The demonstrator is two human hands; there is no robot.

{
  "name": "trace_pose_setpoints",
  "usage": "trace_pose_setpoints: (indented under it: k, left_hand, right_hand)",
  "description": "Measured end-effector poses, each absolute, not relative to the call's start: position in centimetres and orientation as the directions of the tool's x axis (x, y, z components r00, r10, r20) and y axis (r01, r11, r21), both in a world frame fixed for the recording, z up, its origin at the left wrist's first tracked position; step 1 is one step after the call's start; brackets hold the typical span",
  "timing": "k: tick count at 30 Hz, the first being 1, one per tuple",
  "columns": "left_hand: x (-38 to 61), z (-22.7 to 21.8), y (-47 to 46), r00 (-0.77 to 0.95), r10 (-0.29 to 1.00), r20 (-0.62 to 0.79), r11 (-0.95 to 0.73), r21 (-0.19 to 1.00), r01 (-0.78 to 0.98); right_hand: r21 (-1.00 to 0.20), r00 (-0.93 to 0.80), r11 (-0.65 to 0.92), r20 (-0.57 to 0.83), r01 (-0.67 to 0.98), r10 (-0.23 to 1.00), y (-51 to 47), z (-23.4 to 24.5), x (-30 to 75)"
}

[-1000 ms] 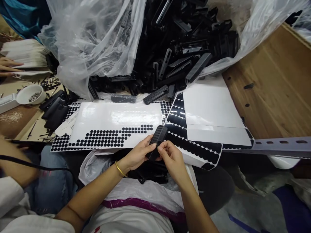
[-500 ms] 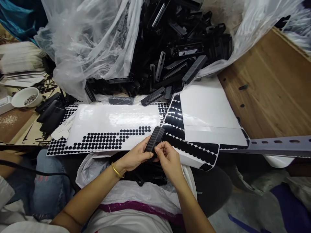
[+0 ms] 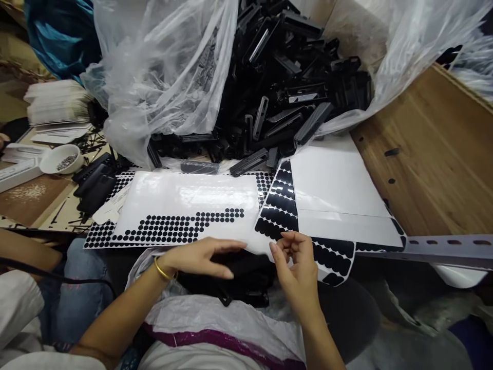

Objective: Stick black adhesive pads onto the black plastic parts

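Wood-grained board [image 3: 427, 169] stands along the right of a crowded surface [image 3: 68, 204], with plastic sheeting rising at its far side. At the near edge, the left hand [image 3: 206, 257] has its thumb and fingers spread, nothing visible between them. The right hand [image 3: 295, 262] has thumb and forefinger drawn close and the other fingers curled; whether that grip pinches something small cannot be told.

Just below and between the hands, loose black parts [image 3: 246, 280] lie in an open white bag [image 3: 227, 316], seemingly on the person's lap. Beyond the left hand is a white sheet [image 3: 165, 190] with rows of small black dots [image 3: 169, 224]. Near the right hand, a second sheet [image 3: 335, 254] carries larger dots, partly covered by a blank sheet [image 3: 331, 169]. Farther off, a big heap [image 3: 265, 77] of similar parts fills clear plastic [image 3: 162, 67]; a white bowl [image 3: 61, 159] of tiny bits sits at the left.

The parts lie jumbled, so a careless grab could bring up two or snag the bag's rim. A wrist dragging across the second sheet could crease its near edge or lift dots. If the lap shifts, the slack bag could tip and spill.
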State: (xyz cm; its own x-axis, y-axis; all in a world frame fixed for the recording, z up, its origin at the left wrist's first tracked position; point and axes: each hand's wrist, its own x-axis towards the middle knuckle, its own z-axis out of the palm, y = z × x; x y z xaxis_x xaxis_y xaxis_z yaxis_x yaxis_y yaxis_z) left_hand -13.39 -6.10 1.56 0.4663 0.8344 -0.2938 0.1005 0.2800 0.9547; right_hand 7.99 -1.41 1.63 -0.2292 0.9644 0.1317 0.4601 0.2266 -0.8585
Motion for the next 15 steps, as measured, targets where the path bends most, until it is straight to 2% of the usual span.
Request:
trace_pose_setpoints:
  k: [2,4,5,7,10,15]
  left_hand:
    - [-14.8,2.0,-4.4,0.245,0.924,-0.295,0.244,0.945,0.219]
    - [-15.8,2.1,-1.8,-0.053,0.984,-0.170,0.178,0.918,0.353]
    - [-16.1,1.9,-0.2,-0.145,0.986,-0.080,0.136,0.893,0.429]
    - [-16.1,1.4,3.0,-0.170,0.984,0.062,0.049,0.812,0.582]
    - [-15.0,0.3,7.3,-0.136,0.984,0.117,0.034,0.625,0.780]
    - [-13.1,-0.8,10.7,-0.167,0.978,0.123,0.068,0.572,0.817]
  right_hand:
    - [-0.859,-0.278,0.249,0.131,0.447,0.952,-1.1,2.0,7.8]
    - [-0.857,-0.345,0.258,0.101,0.446,0.933,-1.1,2.1,7.2]
    - [-0.855,-0.374,0.263,0.088,0.447,0.923,-1.1,2.1,6.9]
    - [-0.850,-0.419,0.273,0.069,0.449,0.905,-1.3,1.9,6.2]
    - [-0.831,-0.470,0.295,0.047,0.471,0.882,-1.3,1.2,5.3]
    - [-0.720,-0.524,0.358,-0.009,0.595,0.852,-0.6,0.4,4.2]
